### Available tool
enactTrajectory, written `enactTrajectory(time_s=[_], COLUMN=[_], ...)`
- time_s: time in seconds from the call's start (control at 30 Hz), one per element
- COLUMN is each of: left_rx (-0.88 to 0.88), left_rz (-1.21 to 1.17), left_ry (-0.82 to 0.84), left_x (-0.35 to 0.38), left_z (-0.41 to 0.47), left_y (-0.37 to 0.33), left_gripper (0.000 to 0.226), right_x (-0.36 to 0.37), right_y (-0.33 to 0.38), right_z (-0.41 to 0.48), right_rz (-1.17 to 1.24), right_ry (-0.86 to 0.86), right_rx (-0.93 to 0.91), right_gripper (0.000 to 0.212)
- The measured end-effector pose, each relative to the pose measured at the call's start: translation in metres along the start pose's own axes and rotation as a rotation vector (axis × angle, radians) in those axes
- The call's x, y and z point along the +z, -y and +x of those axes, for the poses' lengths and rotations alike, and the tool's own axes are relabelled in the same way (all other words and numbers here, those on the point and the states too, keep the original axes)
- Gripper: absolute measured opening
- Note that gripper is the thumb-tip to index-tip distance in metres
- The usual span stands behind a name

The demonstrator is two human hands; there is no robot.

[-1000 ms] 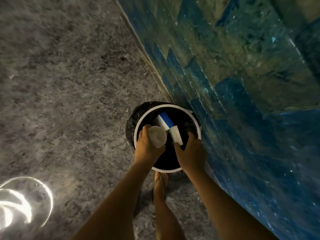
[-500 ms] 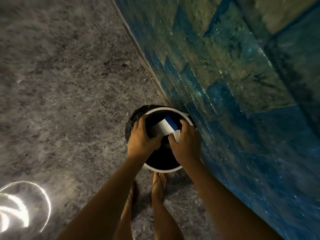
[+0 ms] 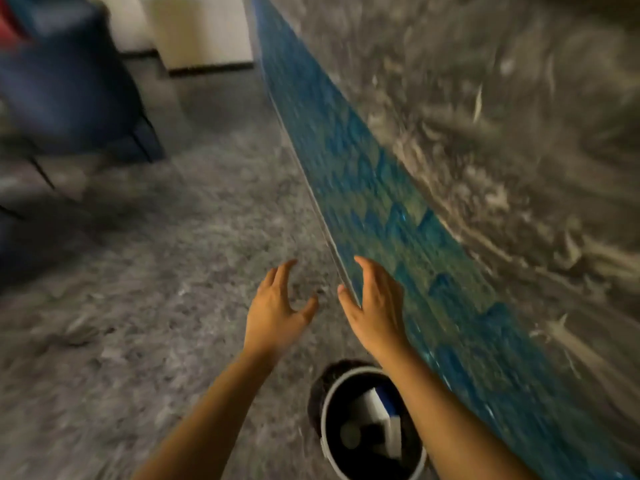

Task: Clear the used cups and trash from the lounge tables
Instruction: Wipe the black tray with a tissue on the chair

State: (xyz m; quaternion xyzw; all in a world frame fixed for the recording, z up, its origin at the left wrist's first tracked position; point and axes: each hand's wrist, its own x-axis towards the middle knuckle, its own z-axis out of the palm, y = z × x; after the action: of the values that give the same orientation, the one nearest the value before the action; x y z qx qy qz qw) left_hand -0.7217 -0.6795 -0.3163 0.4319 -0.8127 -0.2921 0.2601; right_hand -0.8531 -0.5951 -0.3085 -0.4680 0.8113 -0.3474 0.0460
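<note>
Both hands were held out in the air, and nothing was held in them. The fingers of the left hand [image 3: 277, 313] were spread wide and bent a little. The fingers of the right hand [image 3: 375, 306] were loose and nearly straight, just beside the edge of the shiny blue tiled wall [image 3: 363, 188]. Whether they touched it could not be told, as the picture was blurred.

The round white bin with a black bag inside [image 3: 323, 424] was seen well behind the fingertips, down under the right wrist. It stood on the grey speckled floor [image 3: 156, 323], close against the wall. A white and blue paper box [image 3: 377, 403] and a small round white thing [image 3: 349, 434] were seen lying inside it.

Far past the left fingertips, a dark blue chair [image 3: 69, 91] was seen.
</note>
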Motion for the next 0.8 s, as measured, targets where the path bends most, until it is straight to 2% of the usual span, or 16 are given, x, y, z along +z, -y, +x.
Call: enactTrajectory(time_s=[0.17, 0.37, 0.6, 0.8], left_rx=[0.044, 0.007, -0.078, -0.221], left_rz=[0.072, 0.091, 0.268, 0.421], left_ry=[-0.228, -0.470, -0.687, -0.884], left_x=[-0.134, -0.300, -0.474, -0.596], left_z=[0.025, 0.015, -0.045, -0.128], left_y=[-0.021, -0.014, 0.025, 0.065], left_gripper=[0.063, 0.063, 0.060, 0.059], right_x=[-0.033, -0.034, 0.003, 0.040], right_y=[0.122, 0.282, 0.460, 0.598], right_z=[0.052, 0.078, 0.053, -0.001], right_rz=[0.124, 0.229, 0.346, 0.464], right_ry=[-0.063, -0.044, 0.057, 0.165], right_rx=[-0.240, -0.543, -0.800, -0.997], right_gripper=[0.051, 0.048, 0.046, 0.044])
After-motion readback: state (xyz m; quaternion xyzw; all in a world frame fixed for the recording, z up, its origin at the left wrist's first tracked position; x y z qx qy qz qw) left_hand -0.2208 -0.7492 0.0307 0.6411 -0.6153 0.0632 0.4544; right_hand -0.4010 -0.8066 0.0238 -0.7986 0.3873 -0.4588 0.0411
